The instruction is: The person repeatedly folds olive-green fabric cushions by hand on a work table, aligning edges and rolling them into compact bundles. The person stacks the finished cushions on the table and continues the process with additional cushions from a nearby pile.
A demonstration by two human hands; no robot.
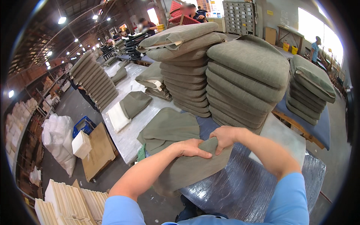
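Observation:
A grey-green fabric cushion cover (195,169) lies in front of me, partly over the near edge of the plastic-wrapped table (240,187). Both hands grip its far edge, close together. My left hand (193,147) is closed on the fabric, with its thumb pointing right. My right hand (225,138) pinches a raised fold just beside it, fingers curled down. What is inside the cover, if anything, is hidden. Another loose piece of grey-green fabric (172,125) lies rumpled just beyond my left hand.
Tall stacks of grey-green cushions (247,67) stand behind my hands, with another cushion stack (93,80) at the far left. A half-covered white foam pad (119,115) lies on the table. White foam slabs (67,202) stand at lower left, near a cardboard sheet (98,153). Several people work farther back.

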